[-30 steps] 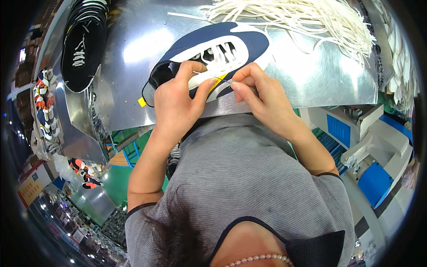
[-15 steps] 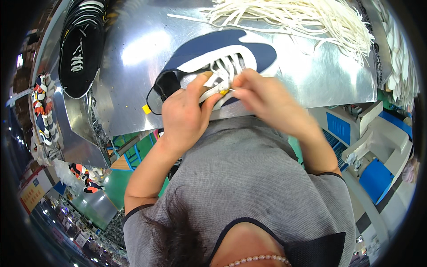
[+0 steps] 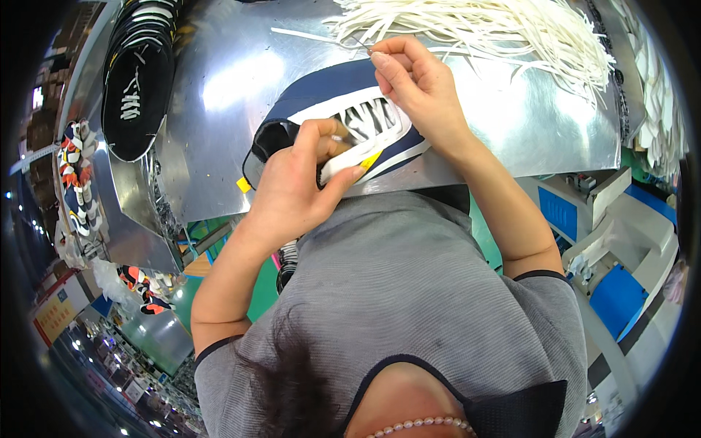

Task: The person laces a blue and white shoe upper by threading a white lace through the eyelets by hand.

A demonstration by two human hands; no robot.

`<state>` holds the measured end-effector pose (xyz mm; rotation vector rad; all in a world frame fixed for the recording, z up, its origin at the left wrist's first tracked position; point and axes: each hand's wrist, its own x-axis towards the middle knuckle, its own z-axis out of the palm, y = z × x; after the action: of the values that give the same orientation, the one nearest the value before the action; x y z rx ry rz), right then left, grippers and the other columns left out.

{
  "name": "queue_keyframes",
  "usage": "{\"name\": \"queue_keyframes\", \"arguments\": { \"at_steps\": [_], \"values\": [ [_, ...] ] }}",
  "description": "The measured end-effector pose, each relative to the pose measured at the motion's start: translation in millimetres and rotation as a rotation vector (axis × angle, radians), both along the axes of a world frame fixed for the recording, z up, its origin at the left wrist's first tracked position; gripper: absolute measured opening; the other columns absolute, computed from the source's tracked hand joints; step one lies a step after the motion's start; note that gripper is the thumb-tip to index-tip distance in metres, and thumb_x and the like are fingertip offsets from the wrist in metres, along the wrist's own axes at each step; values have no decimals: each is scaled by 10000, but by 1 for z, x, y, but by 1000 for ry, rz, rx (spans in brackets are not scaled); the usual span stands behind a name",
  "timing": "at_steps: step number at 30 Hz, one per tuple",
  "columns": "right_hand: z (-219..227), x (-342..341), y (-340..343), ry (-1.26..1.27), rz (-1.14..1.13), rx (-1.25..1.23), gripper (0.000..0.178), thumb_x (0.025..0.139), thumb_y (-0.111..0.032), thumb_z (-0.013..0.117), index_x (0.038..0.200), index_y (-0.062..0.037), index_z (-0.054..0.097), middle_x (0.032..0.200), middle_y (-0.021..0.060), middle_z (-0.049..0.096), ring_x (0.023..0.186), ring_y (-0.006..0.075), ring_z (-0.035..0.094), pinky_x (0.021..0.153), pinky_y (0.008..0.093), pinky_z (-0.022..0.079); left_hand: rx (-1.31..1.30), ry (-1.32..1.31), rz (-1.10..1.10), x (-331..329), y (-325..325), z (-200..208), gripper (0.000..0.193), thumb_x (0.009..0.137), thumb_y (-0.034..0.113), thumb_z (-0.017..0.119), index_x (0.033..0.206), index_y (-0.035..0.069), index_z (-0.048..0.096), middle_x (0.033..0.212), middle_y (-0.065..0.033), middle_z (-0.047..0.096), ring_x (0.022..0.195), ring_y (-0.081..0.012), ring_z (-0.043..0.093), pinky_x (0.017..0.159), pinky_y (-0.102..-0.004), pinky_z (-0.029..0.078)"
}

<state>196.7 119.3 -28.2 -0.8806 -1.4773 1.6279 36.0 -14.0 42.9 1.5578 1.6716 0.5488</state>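
Note:
A navy and white shoe upper lies on the metal table, its open heel end toward the left. White lace crosses its eyelet opening in several rows. My left hand grips the eyelet edge, thumb outside on the white strip and the other fingers curled in at the opening. A yellow tab shows beside that thumb. Over the upper's far edge, my right hand is raised with thumb and forefinger pinched on a thin, dark, needle-like tool, whose tip points to the far left.
A heap of loose white laces covers the table's far right. One lace sticks out leftward from it. Nested black shoe uppers with white lacing stand at the far left. The metal table's near edge runs before my body.
My right hand has moved up and away from the lacing to the upper's far side. My left hand still grips the upper, which now shows its lace rows and near side more.

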Motion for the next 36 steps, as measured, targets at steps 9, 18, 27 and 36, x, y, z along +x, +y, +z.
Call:
{"name": "queue_keyframes", "arguments": {
  "at_steps": [9,18,27,36],
  "values": [
    [1,6,-2,16,25,41,246,937,-179,709,1114,-21,643,857,10,684,759,39,557,664,214,445,22,-54,205,-11,-4,-10,214,974,111,658,1079,-5,513,780,-112,676,704,-128,668,648,-279,515],
    [7,8,-3,-28,110,28,203,929,-139,704,1094,-30,658,895,11,702,766,25,554,664,205,446,330,128,503,15,19,-30,692,863,128,715,1431,-11,345,824,-137,740,774,-280,717,715,-355,530],
    [9,9,-5,-3,58,-31,151,949,-127,688,1071,-38,685,721,-90,529,665,-1,430,601,186,337,13,-14,285,-6,5,-10,518,932,68,560,1441,71,467,707,-107,664,665,-153,645,682,-316,493],
    [4,28,-1,-92,405,655,222,802,-43,738,1014,-72,683,931,57,604,764,204,631,661,297,508,179,-37,405,-8,22,-16,478,956,161,664,1400,68,512,808,-132,705,746,-162,670,719,-299,522]
  ]
}}
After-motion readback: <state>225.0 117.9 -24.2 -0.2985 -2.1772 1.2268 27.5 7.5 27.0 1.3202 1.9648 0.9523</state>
